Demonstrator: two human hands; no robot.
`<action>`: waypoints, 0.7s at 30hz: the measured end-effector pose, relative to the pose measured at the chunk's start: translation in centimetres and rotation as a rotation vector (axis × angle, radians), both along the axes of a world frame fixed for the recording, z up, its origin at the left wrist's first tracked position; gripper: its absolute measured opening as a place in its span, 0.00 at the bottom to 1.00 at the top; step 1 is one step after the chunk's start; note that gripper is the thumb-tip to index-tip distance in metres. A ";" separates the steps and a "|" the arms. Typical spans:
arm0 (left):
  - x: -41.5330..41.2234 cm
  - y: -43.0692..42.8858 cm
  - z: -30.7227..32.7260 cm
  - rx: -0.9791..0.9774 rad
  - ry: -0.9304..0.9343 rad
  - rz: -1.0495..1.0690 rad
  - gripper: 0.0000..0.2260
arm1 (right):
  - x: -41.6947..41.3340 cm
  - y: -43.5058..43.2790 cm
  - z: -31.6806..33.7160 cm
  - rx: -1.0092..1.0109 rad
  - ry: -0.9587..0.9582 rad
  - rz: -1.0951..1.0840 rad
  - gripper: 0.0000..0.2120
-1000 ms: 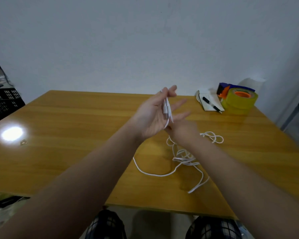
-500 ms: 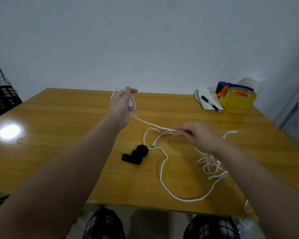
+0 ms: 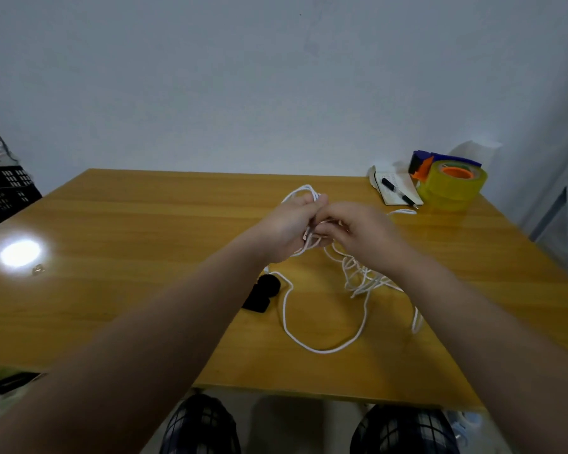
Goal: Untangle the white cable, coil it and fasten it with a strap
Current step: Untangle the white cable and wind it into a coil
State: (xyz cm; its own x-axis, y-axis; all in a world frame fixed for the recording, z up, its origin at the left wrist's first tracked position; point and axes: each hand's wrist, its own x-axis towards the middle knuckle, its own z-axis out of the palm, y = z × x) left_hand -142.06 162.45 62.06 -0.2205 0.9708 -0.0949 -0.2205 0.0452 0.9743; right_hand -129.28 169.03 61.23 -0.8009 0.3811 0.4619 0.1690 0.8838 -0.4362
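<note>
Left hand [image 3: 287, 229] and right hand [image 3: 361, 231] touching above desk [image 3: 145, 224], fingers [image 3: 309, 204] of both curled round white cable [image 3: 322, 350], tangled slack lying on desk, black strap [image 3: 263, 291] beside near loop.

The left forearm [image 3: 145, 322] and right forearm [image 3: 473, 322] are bare up to the left hand [image 3: 289, 231] and right hand [image 3: 364, 231]. Dark trousers with a thin pale check cover the left knee [image 3: 199, 424] and right knee [image 3: 404, 430].

Hands: two, left hand [image 3: 287, 226], right hand [image 3: 366, 232]. One white cable [image 3: 323, 351], one black strap [image 3: 263, 293], one notebook [image 3: 404, 181], one pen [image 3: 396, 192], one tape roll [image 3: 453, 190], one table [image 3: 145, 224].
</note>
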 end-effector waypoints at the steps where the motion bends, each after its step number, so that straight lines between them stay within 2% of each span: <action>1: 0.2 -0.2 -0.1 -0.020 0.046 -0.005 0.12 | 0.0 0.1 0.0 -0.044 0.007 -0.031 0.02; 5: 0.5 -0.8 -0.2 -0.124 0.411 -0.067 0.15 | 0.2 0.6 0.0 -0.149 0.050 -0.128 0.16; 6: 0.5 -1.0 -0.1 -0.157 0.455 -0.092 0.17 | 0.3 0.5 0.1 -0.159 0.060 -0.122 0.19; 8: 0.6 -1.3 0.3 -0.219 0.502 -0.171 0.20 | 0.6 0.6 0.4 -0.223 0.056 -0.047 0.31; 10: 0.7 -1.4 0.5 -0.283 0.536 -0.262 0.22 | 0.8 0.7 0.5 -0.328 -0.038 0.072 0.39; 11: 0.6 -1.4 0.6 -0.308 0.529 -0.298 0.23 | 0.9 0.8 0.5 -0.392 -0.107 0.133 0.38; 13: 0.3 -1.4 0.6 -0.321 0.451 -0.339 0.22 | 0.9 0.8 0.1 -0.529 -0.202 0.219 0.28; 16: -0.7 -1.5 0.4 -0.244 0.284 -0.236 0.22 | 0.9 0.6 -0.8 -0.562 -0.075 0.173 0.11; 18: -1.2 -1.8 -0.1 -0.152 0.244 -0.093 0.22 | 0.8 0.1 -1.3 -0.594 -0.002 0.110 0.13; 21: -1.2 -2.7 -1.0 0.003 0.409 0.055 0.20 | -0.2 -0.7 -2.1 -0.631 0.070 0.006 0.19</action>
